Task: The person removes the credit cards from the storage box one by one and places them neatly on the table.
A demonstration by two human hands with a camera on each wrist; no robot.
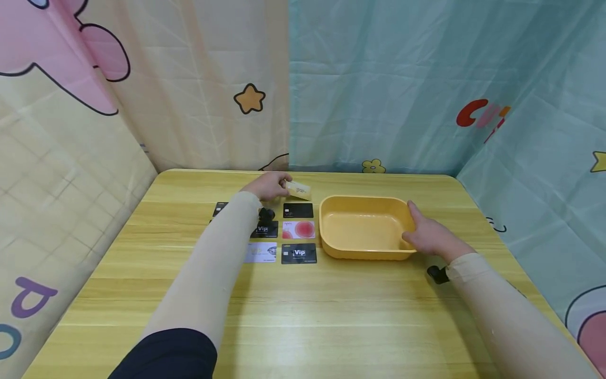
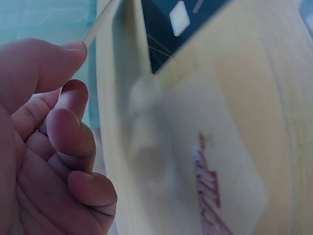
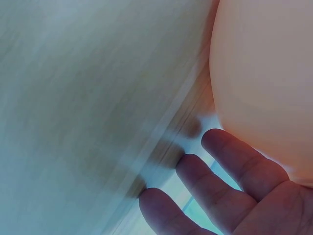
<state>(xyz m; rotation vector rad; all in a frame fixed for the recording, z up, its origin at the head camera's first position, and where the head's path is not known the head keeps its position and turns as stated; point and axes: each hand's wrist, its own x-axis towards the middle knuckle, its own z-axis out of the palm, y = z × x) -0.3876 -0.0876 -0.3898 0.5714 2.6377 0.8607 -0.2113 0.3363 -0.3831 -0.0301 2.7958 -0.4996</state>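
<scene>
Left hand: reaches to the far side of the tabletop, fingers pinching a pale card by one end; the card is lifted, tilted, just beyond the grid of cards. In the left wrist view the pale card fills most of the picture, its edge caught against the fingertips, red lettering on its face, blurred. Right hand: rests against the right wall of the yellow tub, thumb over the rim, fingers along the outside; the fingers lie fairly straight beside the tub wall in the right wrist view, so the grip is loose rather than clenched. Tub: rectangular, shallow, nothing seen inside, standing right of centre on the tabletop. Cards lying flat, left of the tub, in rows: black card at the far end, red-and-white card just behind a black "Vip" card, white card beside that, further dark cards partly hidden under the left forearm. Surround: printed curtains on three sides.
</scene>
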